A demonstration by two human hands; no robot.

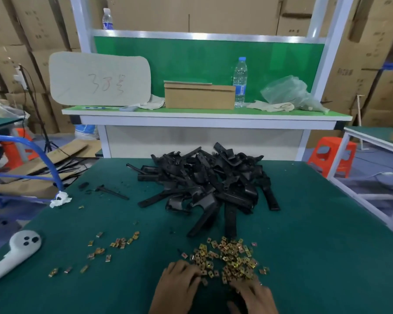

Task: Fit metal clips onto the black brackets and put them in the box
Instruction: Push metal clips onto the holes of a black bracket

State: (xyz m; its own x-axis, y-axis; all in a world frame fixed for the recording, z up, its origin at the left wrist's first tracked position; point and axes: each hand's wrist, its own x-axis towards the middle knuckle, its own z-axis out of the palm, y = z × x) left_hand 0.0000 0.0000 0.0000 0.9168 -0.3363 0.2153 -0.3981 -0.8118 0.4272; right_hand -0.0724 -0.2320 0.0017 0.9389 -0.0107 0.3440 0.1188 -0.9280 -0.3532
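Gold-coloured metal clips [227, 257] lie heaped against the left hand [179, 284] and right hand [252, 295], both loosely spread, gripping nothing evident. Best pinch one clip singly; black brackets [209, 182] lie beyond, box [199, 97] farther off.

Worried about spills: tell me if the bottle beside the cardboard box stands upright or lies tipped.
Upright: the bottle stands on its base beside the cardboard box, blue cap on top.
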